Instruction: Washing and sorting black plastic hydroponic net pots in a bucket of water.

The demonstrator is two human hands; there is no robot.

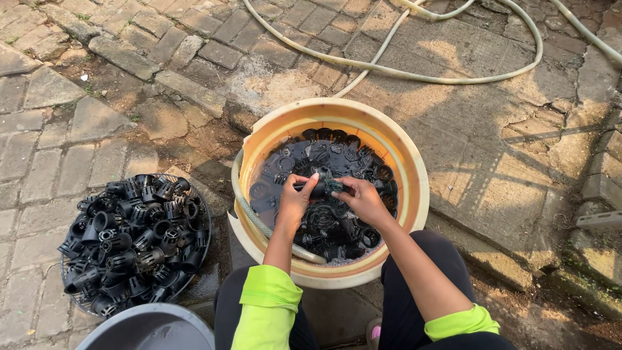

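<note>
A cream plastic bucket stands in front of me, filled with dark water and several small black slotted net pots. Over the water my left hand holds one black net pot on its side. My right hand meets it from the right and pinches a dark green scrubbing pad against the pot's end. Both sleeves are bright yellow-green, pushed up the forearms.
A round wire basket at the left is heaped with black net pots. A grey basin rim shows at the bottom left. A pale hose loops over the brick paving, and a clear hose hangs into the bucket.
</note>
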